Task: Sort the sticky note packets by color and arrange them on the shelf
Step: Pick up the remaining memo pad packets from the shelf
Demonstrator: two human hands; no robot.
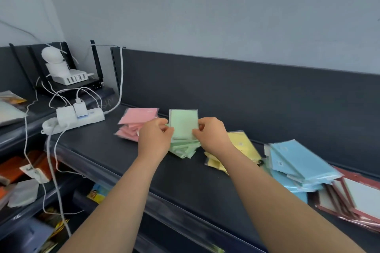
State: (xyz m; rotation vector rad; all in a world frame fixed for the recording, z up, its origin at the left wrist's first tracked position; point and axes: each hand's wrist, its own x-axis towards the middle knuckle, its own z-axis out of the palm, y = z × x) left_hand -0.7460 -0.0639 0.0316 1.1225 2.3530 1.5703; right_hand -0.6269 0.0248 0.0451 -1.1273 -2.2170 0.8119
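Observation:
On the dark shelf point(127, 156) lie sticky note packets in piles by colour. A pink pile point(135, 123) sits at the left, a green pile point(184, 147) in the middle, a yellow pile point(241, 146) to its right, then a blue pile point(296, 162). My left hand point(155, 136) and my right hand point(211, 132) each pinch a side edge of one green packet point(183, 122), which stands tilted up above the green pile. My right forearm covers part of the yellow pile.
A stack of red-framed packets point(353, 201) lies at the far right. A white power strip point(80, 118) with plugs and cables sits left of the pink pile, with a router and white camera point(57, 63) behind. Lower shelves with goods are at the left.

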